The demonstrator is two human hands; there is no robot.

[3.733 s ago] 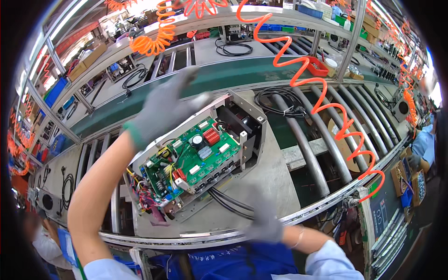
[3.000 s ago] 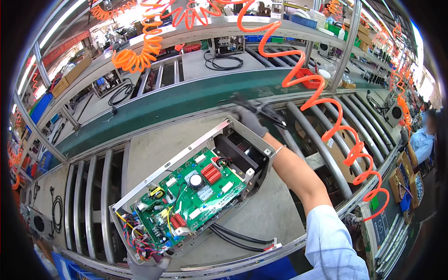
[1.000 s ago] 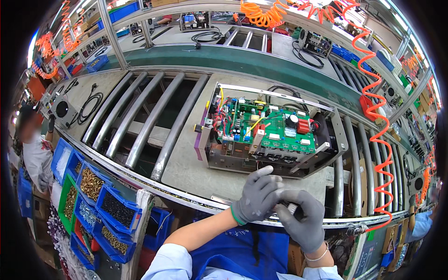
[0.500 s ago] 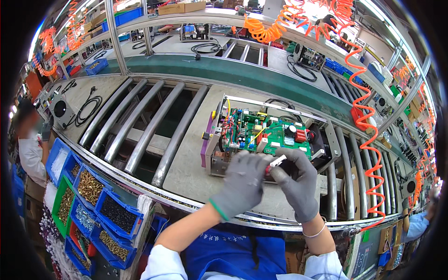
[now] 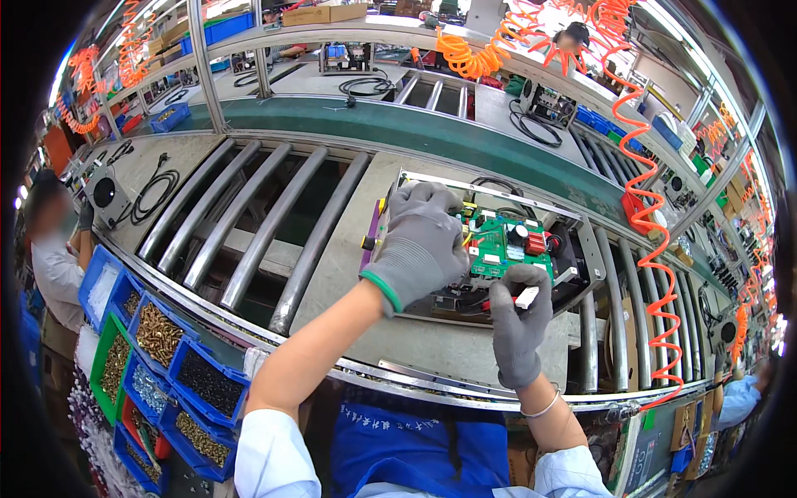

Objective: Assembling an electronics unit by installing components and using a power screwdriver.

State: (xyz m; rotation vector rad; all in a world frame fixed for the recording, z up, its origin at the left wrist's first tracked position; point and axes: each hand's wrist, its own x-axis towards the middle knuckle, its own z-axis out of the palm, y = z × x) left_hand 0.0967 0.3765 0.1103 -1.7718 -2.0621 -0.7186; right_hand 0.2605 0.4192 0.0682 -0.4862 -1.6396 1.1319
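An open metal chassis [image 5: 594,253] holds a green circuit board [image 5: 490,259] crowded with parts, and a purple panel [image 5: 371,236] forms its left end. My left hand [image 5: 423,241], in a grey glove with a green cuff, lies over the left part of the board. Its fingers are curled down and the tips are hidden, so what they grip does not show. At the chassis's near right side, my gloved right hand [image 5: 520,324] pinches a small white connector [image 5: 526,297] between thumb and fingers. Something red shows beside that hand.
Metal rollers [image 5: 249,224] lie left of the chassis, with more to its right. Blue bins of screws and small parts [image 5: 207,378] stand at lower left. An orange coiled hose [image 5: 656,249] hangs at right. A co-worker [image 5: 54,241] stands at far left.
My left hand has moved up and left, from beside the connector onto the board's left part. My right hand has dropped slightly and still holds the white connector.
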